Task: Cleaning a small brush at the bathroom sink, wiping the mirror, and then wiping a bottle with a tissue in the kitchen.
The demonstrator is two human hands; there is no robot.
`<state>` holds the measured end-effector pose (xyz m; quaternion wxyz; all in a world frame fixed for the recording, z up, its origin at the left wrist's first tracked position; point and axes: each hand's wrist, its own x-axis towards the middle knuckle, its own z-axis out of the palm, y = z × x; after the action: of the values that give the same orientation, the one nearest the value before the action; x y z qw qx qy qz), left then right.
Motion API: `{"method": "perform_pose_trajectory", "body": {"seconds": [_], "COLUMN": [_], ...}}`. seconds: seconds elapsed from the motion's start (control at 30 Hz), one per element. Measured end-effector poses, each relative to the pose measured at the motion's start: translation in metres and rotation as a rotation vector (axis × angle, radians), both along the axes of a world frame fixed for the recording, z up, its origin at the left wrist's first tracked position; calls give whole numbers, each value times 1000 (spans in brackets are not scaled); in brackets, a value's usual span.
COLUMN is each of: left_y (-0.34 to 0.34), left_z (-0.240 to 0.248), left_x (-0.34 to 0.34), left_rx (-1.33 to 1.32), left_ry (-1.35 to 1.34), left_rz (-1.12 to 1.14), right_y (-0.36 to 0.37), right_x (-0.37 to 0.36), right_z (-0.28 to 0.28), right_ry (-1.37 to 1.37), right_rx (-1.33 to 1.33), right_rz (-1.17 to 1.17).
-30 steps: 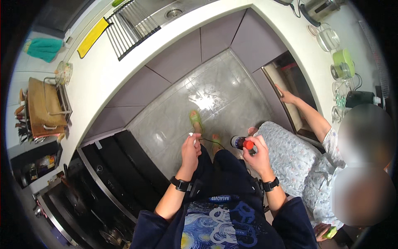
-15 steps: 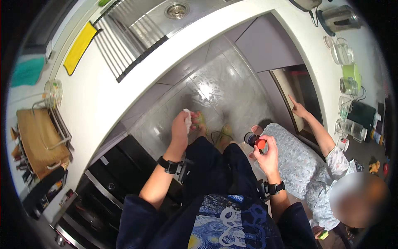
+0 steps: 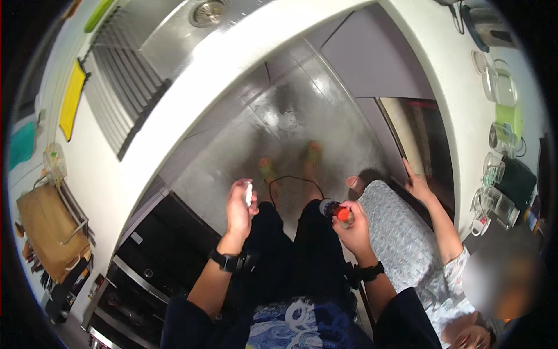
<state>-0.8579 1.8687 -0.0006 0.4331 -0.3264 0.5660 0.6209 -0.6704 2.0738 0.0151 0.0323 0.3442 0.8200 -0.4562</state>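
My left hand [image 3: 237, 210] is closed round a small wad of white tissue or cloth [image 3: 249, 195], held in front of my left thigh. In my right hand [image 3: 354, 232] is a small dark bottle [image 3: 329, 208] with a red cap [image 3: 342, 214]. The bottle is tilted, its dark end toward the left and its cap among my fingers. Both hands are above the floor, apart from each other. To the right, another person's hand [image 3: 418, 187] reaches a finger to the edge of a dark built-in front [image 3: 427, 145].
The other person, in a pale patterned garment [image 3: 395, 227], is low at my right. A white counter [image 3: 215, 64] curves round with a sink [image 3: 174, 17] and a drying rack [image 3: 125, 87]. Glass jars [image 3: 503, 136] line the right counter. Black appliance fronts [image 3: 168, 238] stand at left.
The view has shifted, with the sink moving up and left. My right hand has brought the bottle leftward, nearer my left hand. My feet have moved, and the other person's finger now meets the front's edge.
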Motion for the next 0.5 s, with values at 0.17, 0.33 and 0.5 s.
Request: {"method": "perform_pose_trajectory", "body": {"seconds": [0.17, 0.33, 0.5], "left_y": [8, 29, 62], "left_z": [-50, -84, -92], "left_x": [40, 84, 103], "left_rx": [41, -194, -232], "left_ry": [69, -52, -58], "left_rz": [73, -113, -293], "right_y": [31, 43, 77], "right_x": [-8, 14, -12], "right_z": [-44, -94, -129], "right_ry": [-23, -121, -80], "right_rx": [-60, -85, -159], "right_rz": [-79, -244, -40]}}
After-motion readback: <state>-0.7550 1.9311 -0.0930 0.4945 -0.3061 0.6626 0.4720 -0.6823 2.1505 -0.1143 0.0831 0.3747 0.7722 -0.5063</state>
